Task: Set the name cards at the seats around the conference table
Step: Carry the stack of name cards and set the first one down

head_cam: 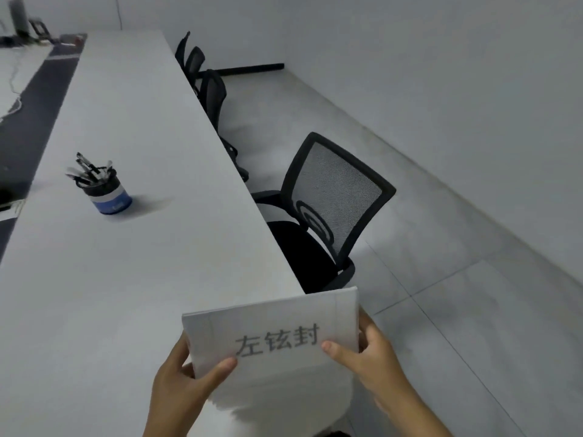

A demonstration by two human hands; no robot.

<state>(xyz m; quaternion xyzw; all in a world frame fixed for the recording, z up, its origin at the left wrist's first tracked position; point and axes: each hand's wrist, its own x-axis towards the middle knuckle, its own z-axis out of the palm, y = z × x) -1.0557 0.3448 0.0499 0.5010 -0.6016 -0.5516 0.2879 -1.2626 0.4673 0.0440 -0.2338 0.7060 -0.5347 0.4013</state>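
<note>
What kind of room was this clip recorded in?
Most likely an office meeting room. A long white table has black mesh office chairs tucked along one side, a pen holder stands on it, and both hands hold a stack of printed name cards.

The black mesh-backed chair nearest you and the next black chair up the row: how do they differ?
The nearest black mesh-backed chair stands pulled out from the long white table and turned at an angle; the next black chair is tucked against the table edge. The nearest shows its seat and armrests; the next shows mostly its back. Both are black office chairs.
</note>
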